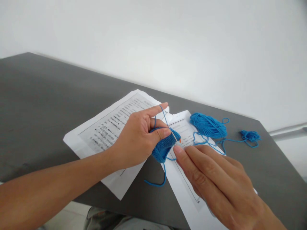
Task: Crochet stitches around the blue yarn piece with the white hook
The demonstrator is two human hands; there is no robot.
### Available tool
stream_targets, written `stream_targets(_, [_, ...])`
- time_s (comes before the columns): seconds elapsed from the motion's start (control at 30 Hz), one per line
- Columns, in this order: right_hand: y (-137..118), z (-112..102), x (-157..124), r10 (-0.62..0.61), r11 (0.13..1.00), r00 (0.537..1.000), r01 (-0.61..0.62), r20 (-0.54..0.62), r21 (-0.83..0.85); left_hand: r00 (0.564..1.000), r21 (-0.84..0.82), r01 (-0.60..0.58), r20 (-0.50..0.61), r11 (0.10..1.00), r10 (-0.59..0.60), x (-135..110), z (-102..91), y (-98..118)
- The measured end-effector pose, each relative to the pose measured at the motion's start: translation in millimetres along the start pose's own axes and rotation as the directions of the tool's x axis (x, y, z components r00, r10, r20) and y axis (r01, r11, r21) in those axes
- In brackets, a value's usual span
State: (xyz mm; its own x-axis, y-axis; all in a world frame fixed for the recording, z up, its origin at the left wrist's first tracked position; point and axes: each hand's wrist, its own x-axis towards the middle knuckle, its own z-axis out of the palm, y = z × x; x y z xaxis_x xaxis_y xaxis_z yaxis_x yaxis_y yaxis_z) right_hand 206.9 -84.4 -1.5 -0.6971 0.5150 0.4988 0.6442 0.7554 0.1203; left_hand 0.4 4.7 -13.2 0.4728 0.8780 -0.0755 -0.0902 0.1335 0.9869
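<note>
My left hand (141,134) pinches a small blue crochet piece (165,145) between thumb and fingers. Its index finger stretches up and away, with a strand of blue yarn (164,113) looped over it and running down to the piece. In my right hand (213,175) is a crochet hook (174,135), its thin shaft reaching the top edge of the crochet piece; most of the handle is hidden by the fingers. A small orange bit (180,140) shows at the piece's right edge. From the bottom of the piece hangs a loose yarn tail (165,175).
A blue yarn ball (208,125) lies right of my hands, with loose strands trailing to a smaller yarn tangle (250,135). Two printed sheets, one left (88,134) and one right (182,191), rest on the dark grey table (59,86). Behind stands a white wall (153,41).
</note>
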Motion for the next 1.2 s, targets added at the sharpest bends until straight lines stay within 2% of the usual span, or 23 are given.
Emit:
stream_targets(0.13, [3, -2, -1, -0.012, 1.000, 0.998, 0.011, 0.060, 0.023, 1.000, 0.092, 0.002, 0.009, 0.996, -0.003, 2, -1.9, -4])
stream_targets(0.3, [6, -4, 5, -0.067, 0.998, 0.997, 0.067, 0.036, 0.002, 1.000, 0.226, -0.019, 0.006, 0.974, 0.018, 3, -3.0, -5])
stream_targets(0.53, [5, -7, 3, -0.087, 0.996, 0.992, 0.089, 0.088, -0.021, 0.998, 0.310, -0.033, 0.058, 0.950, 0.016, 4, -3.0, -1])
stream_targets(0.8, [0, -14, 0, -0.049, 0.996, 0.998, 0.051, 0.041, -0.068, 0.990, 0.356, -0.086, 0.135, 0.930, 0.040, 6, -5.5, -1])
stream_targets(0.97, [2, -14, -4, -0.024, 0.998, 0.998, 0.028, 0.063, -0.064, 0.988, 0.351, -0.064, 0.152, 0.934, 0.011, 6, -6.1, 0])
stream_targets(1.2, [4, -14, -14, -0.041, 0.999, 0.999, 0.042, 0.027, -0.016, 0.988, 0.308, -0.035, 0.154, 0.951, -0.013, 6, -5.4, -1])
